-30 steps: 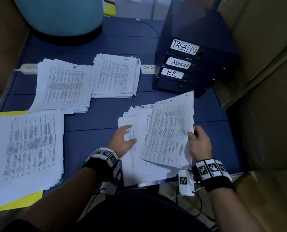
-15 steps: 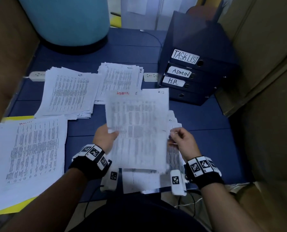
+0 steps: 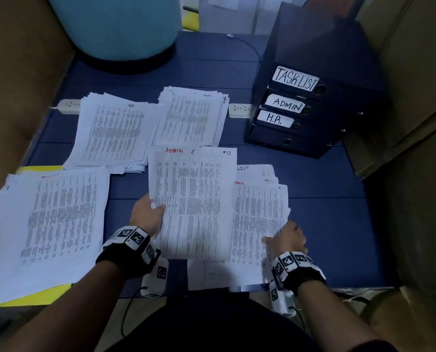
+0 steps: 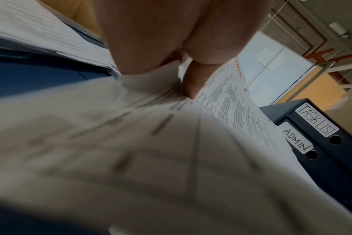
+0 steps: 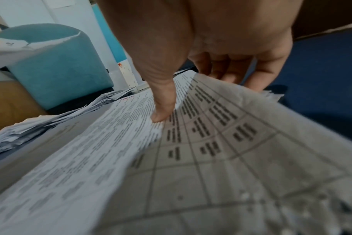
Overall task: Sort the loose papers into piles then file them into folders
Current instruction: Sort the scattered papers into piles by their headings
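Left hand (image 3: 148, 217) pinching ADMIN sheet (image 3: 191, 199) by left edge, lifted mid-tabletop, likely bound for ADMIN pile (image 3: 191, 118) toward far edge. Right hand (image 3: 287, 237) gripping unsorted stack (image 3: 260, 219) at near edge, thumb on top, probably to steady it.

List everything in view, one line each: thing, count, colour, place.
Printed paper piles: four, white, on the mat.
Single printed sheet marked ADMIN: one, white, held up centre.
Flat yellow folder: one, under the near-left pile.
Lever-arch binders: four stacked, dark blue, far right; labels TASKLIST, ADMIN, H.R., lowest unlabelled.
Plastic power strips: two visible parts, white, behind the far piles.
Round upholstered stool: one, teal, far left.
Padded mat: dark blue, underneath.
Left hand: grip on the sheet's left edge.
Right hand: pinching the near-right pile's top sheet.
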Demonstrator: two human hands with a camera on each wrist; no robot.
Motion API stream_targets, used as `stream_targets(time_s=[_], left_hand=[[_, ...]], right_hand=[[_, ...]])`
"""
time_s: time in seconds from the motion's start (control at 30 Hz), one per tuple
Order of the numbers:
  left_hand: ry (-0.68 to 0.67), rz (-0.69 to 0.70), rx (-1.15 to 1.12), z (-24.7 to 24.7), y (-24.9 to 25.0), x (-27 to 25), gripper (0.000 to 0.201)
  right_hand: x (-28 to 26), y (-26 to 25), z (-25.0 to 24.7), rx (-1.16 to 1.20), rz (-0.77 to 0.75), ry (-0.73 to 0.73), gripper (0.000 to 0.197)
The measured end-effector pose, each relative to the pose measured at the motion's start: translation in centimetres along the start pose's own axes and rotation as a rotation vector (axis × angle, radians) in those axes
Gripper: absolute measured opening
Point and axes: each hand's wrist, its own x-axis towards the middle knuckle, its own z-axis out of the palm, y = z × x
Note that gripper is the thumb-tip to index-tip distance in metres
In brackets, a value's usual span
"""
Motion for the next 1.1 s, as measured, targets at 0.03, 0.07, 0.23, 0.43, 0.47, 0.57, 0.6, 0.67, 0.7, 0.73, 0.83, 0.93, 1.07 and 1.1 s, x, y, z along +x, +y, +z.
stream_targets(time_s=[0.03,0.07,0.23,0.43,0.47,0.57,0.6,0.67,0.7,0.73,0.83,0.93,1.07,1.1], left_hand=[[0.000,-0.002,-0.006,0.1,0.0,-0.1,0.032],[0.000,-0.005,-0.018,0.1,0.0,-0.2,0.032],[-0.006,-0.014,-0.106,-0.3,0.0,-0.2,0.029],[-0.018,-0.036,-0.160,0.2,-0.1,-0.5,0.019],[-0.030,-0.034,-0.157,0.5,0.0,-0.7,0.020],[-0.060,-0.006,-0.157,1.5,0.9,-1.7,0.027],[-0.065,0.002,-0.146,1.7,1.3,-2.0,0.028],[-0.069,-0.006,-0.145,2.0,1.5,-2.6,0.031],[-0.071,-0.014,-0.158,2.0,1.5,-3.0,0.032],[-0.070,-0.015,-0.172,1.9,1.3,-3.2,0.033],[-0.034,-0.012,-0.215,1.2,0.2,-3.1,0.035],[0.055,0.006,-0.162,-0.2,-0.6,-2.3,0.027],[0.176,0.009,-0.195,-4.0,-2.2,-1.0,0.027],[0.190,0.008,-0.218,-5.1,-2.6,-0.8,0.027]], right_hand=[[-0.1,0.0,0.1,0.046,-0.010,-0.001,0.077],[-0.1,0.0,0.2,0.096,-0.038,0.013,0.064],[0.0,0.2,-2.2,0.343,-0.230,0.066,0.007],[-0.3,-1.3,-7.0,0.749,-0.404,0.023,0.017],[-0.6,-1.9,-7.4,0.827,-0.421,-0.038,0.017],[-1.4,-3.7,-7.6,0.966,-0.484,-0.253,0.023],[-1.7,-4.3,-7.4,0.992,-0.499,-0.314,0.024],[-2.5,-5.4,-7.0,1.011,-0.518,-0.398,0.025],[-2.9,-5.8,-6.8,1.019,-0.523,-0.422,0.025],[-3.5,-6.3,-6.7,1.036,-0.532,-0.446,0.024],[-4.6,-7.7,-5.8,1.083,-0.540,-0.493,0.022],[-5.5,-8.9,-4.2,1.049,-0.537,-0.419,0.022],[-7.4,-10.1,-0.9,0.837,-0.529,-0.495,0.025],[-8.0,-10.5,0.0,0.733,-0.573,-0.524,0.029]])
